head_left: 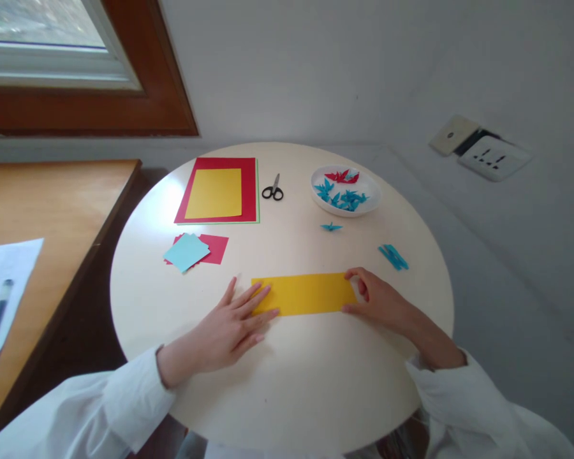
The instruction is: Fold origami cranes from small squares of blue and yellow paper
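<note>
A long yellow paper strip (305, 293) lies flat on the round white table (287, 376) in front of me. My left hand (229, 328) is open, fingers stretched flat and pressing on the strip's left end. My right hand (380, 299) is curled at the strip's right end, with thumb and fingers pinching its edge.
Further back lie a yellow sheet on a red sheet (219, 190), black scissors (273, 190), a white dish of small blue and red folded paper cranes (345, 189), a loose blue crane (331, 226), a folded blue piece (393, 256) and light blue and red squares (194, 250). A wooden desk (43, 217) stands left.
</note>
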A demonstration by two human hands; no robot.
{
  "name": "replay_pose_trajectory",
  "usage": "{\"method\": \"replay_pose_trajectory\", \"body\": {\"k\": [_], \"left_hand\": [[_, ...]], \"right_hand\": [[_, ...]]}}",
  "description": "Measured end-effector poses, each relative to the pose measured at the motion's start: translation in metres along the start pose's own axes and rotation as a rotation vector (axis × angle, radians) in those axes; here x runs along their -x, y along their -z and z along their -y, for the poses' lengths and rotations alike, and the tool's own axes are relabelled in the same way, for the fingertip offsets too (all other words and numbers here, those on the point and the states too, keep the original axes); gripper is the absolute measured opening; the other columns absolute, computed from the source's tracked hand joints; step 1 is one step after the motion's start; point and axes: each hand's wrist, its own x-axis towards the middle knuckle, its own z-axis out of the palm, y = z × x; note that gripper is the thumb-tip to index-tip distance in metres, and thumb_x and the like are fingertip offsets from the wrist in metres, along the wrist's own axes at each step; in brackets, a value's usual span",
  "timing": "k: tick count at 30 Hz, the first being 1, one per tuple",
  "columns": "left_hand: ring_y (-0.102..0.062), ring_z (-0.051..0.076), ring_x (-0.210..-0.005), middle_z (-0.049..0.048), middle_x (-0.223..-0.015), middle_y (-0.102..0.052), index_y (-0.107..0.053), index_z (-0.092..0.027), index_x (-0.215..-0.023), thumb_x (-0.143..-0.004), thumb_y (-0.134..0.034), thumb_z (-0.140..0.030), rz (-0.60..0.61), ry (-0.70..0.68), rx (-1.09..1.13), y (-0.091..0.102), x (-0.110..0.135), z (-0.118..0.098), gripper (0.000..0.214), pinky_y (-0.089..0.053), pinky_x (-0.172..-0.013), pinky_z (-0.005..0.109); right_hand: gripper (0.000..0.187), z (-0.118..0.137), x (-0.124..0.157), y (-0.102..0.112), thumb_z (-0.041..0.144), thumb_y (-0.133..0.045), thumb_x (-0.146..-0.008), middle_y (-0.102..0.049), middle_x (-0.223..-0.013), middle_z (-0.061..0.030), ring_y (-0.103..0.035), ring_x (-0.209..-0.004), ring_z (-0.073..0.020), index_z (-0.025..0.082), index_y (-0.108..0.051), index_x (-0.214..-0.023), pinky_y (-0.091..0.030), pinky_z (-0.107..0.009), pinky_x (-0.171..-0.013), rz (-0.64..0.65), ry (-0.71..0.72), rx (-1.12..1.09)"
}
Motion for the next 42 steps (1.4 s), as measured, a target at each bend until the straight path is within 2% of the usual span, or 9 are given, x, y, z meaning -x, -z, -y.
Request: {"method": "replay_pose_trajectory", "body": {"k": [12, 17, 19, 20, 24, 28, 33, 38, 42], "left_hand": [[-0.020, 0.022, -0.139, 0.0068, -0.148, -0.029, -0.030, -0.028, -0.141, -0.095, -0.031, -0.033, -0.018, 0.037, -0.062, -0.007, 0.016, 0.003, 0.046, -0.006, -0.112, 0.053], [-0.018, 0.023, -0.139, 0.0079, -0.149, -0.026, -0.028, -0.028, -0.142, -0.095, -0.031, -0.036, -0.007, 0.030, -0.070, -0.009, 0.015, 0.002, 0.048, -0.006, -0.112, 0.055], [-0.019, 0.023, -0.139, 0.0086, -0.149, -0.026, -0.027, -0.028, -0.142, -0.095, -0.032, -0.037, -0.019, 0.030, -0.082, -0.010, 0.016, 0.003, 0.048, -0.007, -0.112, 0.054], [-0.019, 0.023, -0.139, 0.0090, -0.149, -0.025, -0.027, -0.029, -0.142, -0.095, -0.032, -0.037, -0.026, 0.030, -0.090, -0.011, 0.016, 0.003, 0.048, -0.007, -0.112, 0.054], [-0.022, 0.024, -0.138, 0.0100, -0.149, -0.027, -0.025, -0.030, -0.142, -0.094, -0.034, -0.037, -0.051, 0.012, -0.133, -0.015, 0.017, 0.005, 0.049, -0.011, -0.111, 0.055], [-0.024, 0.023, -0.138, 0.0099, -0.147, -0.032, -0.023, -0.029, -0.143, -0.094, -0.035, -0.036, -0.072, -0.016, -0.175, -0.017, 0.017, 0.008, 0.050, -0.013, -0.111, 0.055], [-0.026, 0.023, -0.137, 0.0087, -0.147, -0.031, -0.029, -0.031, -0.140, -0.094, -0.036, -0.033, -0.095, -0.015, -0.210, -0.017, 0.017, 0.009, 0.047, -0.014, -0.111, 0.053], [-0.028, 0.022, -0.136, 0.0084, -0.147, -0.032, -0.032, -0.030, -0.140, -0.094, -0.036, -0.030, -0.107, -0.018, -0.206, -0.019, 0.018, 0.011, 0.045, -0.013, -0.112, 0.052], [-0.030, 0.021, -0.135, 0.0064, -0.146, -0.034, -0.033, -0.028, -0.139, -0.094, -0.037, -0.027, -0.113, -0.038, -0.184, -0.017, 0.022, 0.016, 0.045, -0.010, -0.113, 0.051]], "right_hand": [[0.041, 0.002, 0.004, 0.000, 0.024, -0.070, -0.057, -0.044, -0.063, 0.0059, -0.045, -0.057, -0.0134, 0.021, -0.053, -0.095, -0.039, -0.028, -0.054, -0.071, -0.009, 0.020], [0.026, 0.004, 0.017, -0.012, 0.026, -0.065, -0.069, -0.058, -0.077, -0.0026, -0.053, -0.064, -0.0170, 0.021, -0.059, -0.093, -0.048, -0.033, -0.063, -0.365, 0.134, 0.068], [0.010, 0.017, 0.027, -0.025, 0.026, -0.054, -0.081, -0.062, -0.080, -0.0060, -0.058, -0.074, -0.0198, 0.020, -0.061, -0.086, -0.050, -0.037, -0.072, -0.499, 0.283, 0.120], [0.015, 0.026, 0.033, -0.034, 0.025, -0.048, -0.085, -0.064, -0.083, -0.0075, -0.060, -0.082, -0.0213, 0.021, -0.062, -0.086, -0.050, -0.039, -0.077, -0.521, 0.375, 0.154], [0.033, 0.061, 0.050, -0.076, 0.022, -0.042, -0.090, -0.059, -0.125, -0.0107, -0.051, -0.118, -0.0230, 0.017, -0.054, -0.121, -0.045, -0.043, -0.097, -0.283, 0.687, 0.329], [0.046, 0.074, 0.053, -0.098, 0.029, -0.042, -0.091, -0.048, -0.137, -0.0133, -0.042, -0.128, -0.0247, 0.009, -0.044, -0.132, -0.040, -0.045, -0.104, -0.142, 0.690, 0.449], [0.040, 0.057, 0.054, -0.089, 0.021, -0.034, -0.093, -0.050, -0.135, -0.0120, -0.046, -0.125, -0.0225, 0.010, -0.049, -0.128, -0.042, -0.044, -0.103, -0.173, 0.625, 0.484], [0.040, 0.022, 0.058, -0.072, 0.019, -0.031, -0.093, -0.053, -0.132, -0.0096, -0.049, -0.123, -0.0204, 0.014, -0.051, -0.127, -0.046, -0.044, -0.100, -0.286, 0.573, 0.527], [0.042, -0.007, 0.062, -0.058, 0.018, -0.026, -0.094, -0.057, -0.127, -0.0130, -0.054, -0.118, -0.0208, 0.009, -0.054, -0.124, -0.049, -0.042, -0.096, -0.368, 0.554, 0.590]]}}
